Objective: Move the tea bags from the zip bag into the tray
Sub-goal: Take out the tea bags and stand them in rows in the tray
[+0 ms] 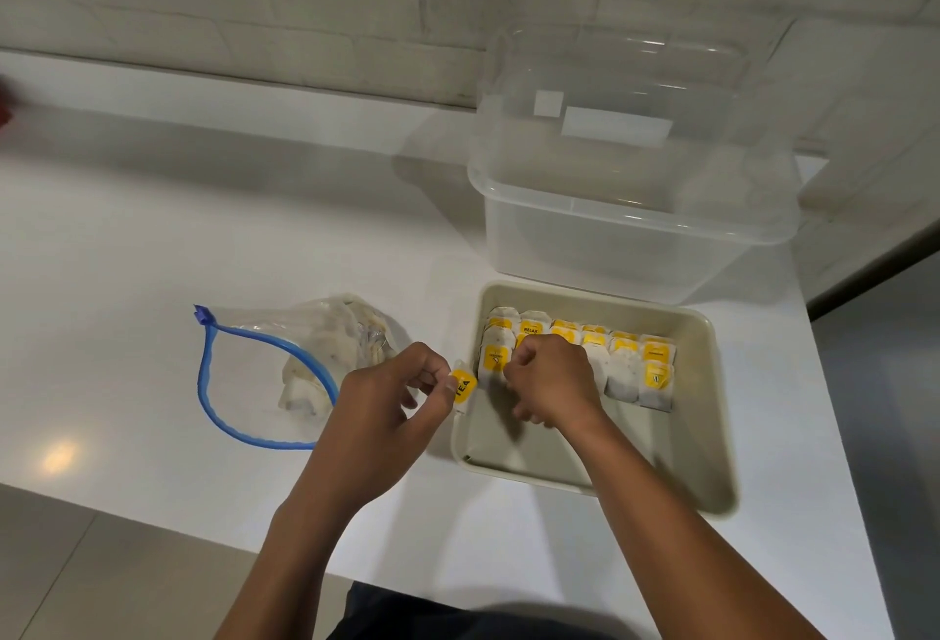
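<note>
- Tea bag (462,385) with yellow tag is pinched in the left hand (402,395), held at the tray's near-left rim, just outside or over the wall; can't tell which.
- Its long axis runs roughly upright, tilted a little toward the tray; tag face reads "TEA".
- Tray (712,436) lies to the right of that bag, so the coming move is a short shift rightward and down; left hand is the nearer one to the bag, right hand already inside the tray.
- Right hand (549,380) is curled, knuckles up, resting on the rows of tea bags (641,370) in the tray's far half; whether it grips one or just presses them can't be told.
- Rows stand overlapped, yellow tags up; one tag reads "RELAX", other print too small.
- Near half of tray floor is bare, room for more rows, judging by that.
- Zip bag (305,364) lies left of the left hand on the desk (127,258), blue zip mouth open toward the person, a clump of tea bags inside, so the task looks partly done.
- Clear lidded tub (625,212) sits behind the tray, blank white labels on it, no readable writing.
</note>
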The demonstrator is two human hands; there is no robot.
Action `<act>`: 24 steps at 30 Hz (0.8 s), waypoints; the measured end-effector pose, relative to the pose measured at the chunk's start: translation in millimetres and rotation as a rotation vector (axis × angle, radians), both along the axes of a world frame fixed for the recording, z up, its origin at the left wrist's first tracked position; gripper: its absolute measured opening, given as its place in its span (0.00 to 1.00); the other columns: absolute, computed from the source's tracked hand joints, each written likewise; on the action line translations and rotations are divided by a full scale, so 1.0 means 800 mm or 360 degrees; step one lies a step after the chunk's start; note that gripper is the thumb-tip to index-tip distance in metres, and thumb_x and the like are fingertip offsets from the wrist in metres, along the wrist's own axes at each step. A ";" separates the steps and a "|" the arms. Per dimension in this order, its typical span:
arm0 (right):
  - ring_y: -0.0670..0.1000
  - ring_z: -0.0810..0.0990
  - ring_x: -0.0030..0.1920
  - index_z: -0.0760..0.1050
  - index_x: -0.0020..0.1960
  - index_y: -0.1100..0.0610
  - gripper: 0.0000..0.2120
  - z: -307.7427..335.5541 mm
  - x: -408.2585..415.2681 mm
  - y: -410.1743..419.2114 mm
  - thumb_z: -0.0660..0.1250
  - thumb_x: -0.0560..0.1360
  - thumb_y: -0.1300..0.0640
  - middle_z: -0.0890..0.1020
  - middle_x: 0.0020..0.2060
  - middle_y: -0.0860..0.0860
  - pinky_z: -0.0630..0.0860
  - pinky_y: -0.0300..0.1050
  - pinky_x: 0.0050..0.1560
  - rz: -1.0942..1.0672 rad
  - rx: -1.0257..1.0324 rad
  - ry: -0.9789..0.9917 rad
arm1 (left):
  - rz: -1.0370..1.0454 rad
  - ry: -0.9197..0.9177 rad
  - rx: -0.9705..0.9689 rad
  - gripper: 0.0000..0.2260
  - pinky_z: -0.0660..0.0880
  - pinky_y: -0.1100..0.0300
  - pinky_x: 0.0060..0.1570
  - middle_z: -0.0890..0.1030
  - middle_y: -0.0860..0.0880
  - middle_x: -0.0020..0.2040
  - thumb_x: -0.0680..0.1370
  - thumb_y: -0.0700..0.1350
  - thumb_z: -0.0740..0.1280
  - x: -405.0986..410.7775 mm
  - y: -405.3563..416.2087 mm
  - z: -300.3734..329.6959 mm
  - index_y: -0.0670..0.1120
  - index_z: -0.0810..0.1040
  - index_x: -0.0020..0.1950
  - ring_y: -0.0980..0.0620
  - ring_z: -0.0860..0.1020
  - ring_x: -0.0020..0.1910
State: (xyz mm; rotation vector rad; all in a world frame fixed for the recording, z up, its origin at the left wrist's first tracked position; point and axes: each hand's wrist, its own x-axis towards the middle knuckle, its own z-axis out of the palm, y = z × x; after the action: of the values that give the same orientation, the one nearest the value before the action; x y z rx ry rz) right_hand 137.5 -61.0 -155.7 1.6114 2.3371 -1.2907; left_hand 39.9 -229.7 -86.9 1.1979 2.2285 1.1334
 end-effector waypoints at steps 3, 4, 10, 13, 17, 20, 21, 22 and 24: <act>0.52 0.81 0.22 0.78 0.37 0.55 0.08 -0.002 -0.003 0.000 0.63 0.72 0.60 0.82 0.24 0.53 0.70 0.36 0.22 0.0008 0.0021 -0.0007 | -0.0007 -0.0006 -0.0005 0.06 0.70 0.74 0.37 0.80 0.65 0.39 0.78 0.47 0.70 0.000 0.000 -0.001 0.53 0.77 0.41 0.63 0.78 0.42; 0.52 0.81 0.22 0.79 0.37 0.57 0.08 -0.001 -0.004 0.000 0.62 0.72 0.60 0.82 0.24 0.54 0.71 0.37 0.23 0.0034 0.0036 -0.0027 | -0.0008 -0.0010 -0.0006 0.06 0.70 0.74 0.37 0.80 0.64 0.39 0.78 0.47 0.70 0.000 0.000 -0.001 0.53 0.77 0.41 0.62 0.78 0.42; 0.53 0.82 0.24 0.82 0.35 0.60 0.12 -0.005 -0.008 0.001 0.63 0.73 0.60 0.82 0.25 0.55 0.82 0.45 0.30 0.0102 0.0103 -0.0092 | -0.0019 -0.0015 0.0001 0.05 0.71 0.73 0.38 0.80 0.64 0.39 0.78 0.48 0.70 -0.001 -0.001 -0.003 0.52 0.78 0.42 0.61 0.79 0.42; 0.49 0.78 0.20 0.82 0.34 0.60 0.13 -0.005 -0.006 0.001 0.64 0.74 0.58 0.82 0.24 0.54 0.74 0.38 0.24 0.0080 0.0070 -0.0091 | -0.0022 -0.0011 -0.0012 0.05 0.71 0.74 0.38 0.80 0.64 0.40 0.78 0.48 0.70 -0.001 -0.002 -0.003 0.53 0.78 0.42 0.62 0.78 0.43; 0.49 0.77 0.20 0.82 0.36 0.61 0.15 -0.001 -0.007 0.000 0.63 0.76 0.56 0.82 0.24 0.54 0.71 0.35 0.25 0.0075 0.0061 -0.0080 | -0.0024 0.0014 -0.0014 0.07 0.70 0.74 0.37 0.80 0.65 0.39 0.78 0.47 0.70 -0.002 -0.001 -0.004 0.54 0.77 0.41 0.63 0.78 0.43; 0.50 0.78 0.20 0.81 0.37 0.62 0.16 0.007 0.000 0.001 0.62 0.77 0.55 0.82 0.23 0.53 0.71 0.36 0.24 0.0077 0.0063 -0.0082 | -0.0024 0.0021 -0.0008 0.07 0.70 0.74 0.36 0.79 0.65 0.39 0.78 0.47 0.70 -0.002 -0.001 -0.005 0.54 0.76 0.41 0.63 0.78 0.42; 0.50 0.79 0.21 0.80 0.37 0.62 0.15 0.011 0.004 0.001 0.62 0.76 0.55 0.82 0.24 0.53 0.73 0.38 0.25 0.0070 0.0081 -0.0049 | -0.0016 0.0021 -0.0001 0.07 0.70 0.73 0.36 0.79 0.64 0.39 0.79 0.47 0.70 -0.003 0.000 -0.006 0.54 0.76 0.42 0.62 0.78 0.41; 0.51 0.81 0.22 0.79 0.38 0.61 0.13 0.015 0.009 0.002 0.62 0.76 0.56 0.83 0.26 0.53 0.76 0.41 0.26 0.0045 0.0083 0.0033 | -0.0006 0.0016 0.0010 0.07 0.71 0.71 0.34 0.80 0.63 0.39 0.79 0.47 0.69 -0.005 0.000 -0.008 0.55 0.75 0.43 0.59 0.79 0.39; 0.50 0.83 0.26 0.79 0.38 0.58 0.10 0.028 0.022 0.002 0.63 0.75 0.57 0.85 0.32 0.51 0.78 0.47 0.31 -0.0035 0.0018 0.0300 | -0.0013 0.0002 0.0027 0.05 0.74 0.60 0.34 0.81 0.60 0.39 0.81 0.49 0.66 -0.008 0.004 -0.011 0.54 0.73 0.45 0.51 0.79 0.34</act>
State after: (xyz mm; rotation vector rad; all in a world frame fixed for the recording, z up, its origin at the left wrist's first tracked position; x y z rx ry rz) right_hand 154.8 -59.2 -133.4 1.5877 2.4406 -1.4980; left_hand 33.2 -226.7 -95.7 1.2137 2.2170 1.1506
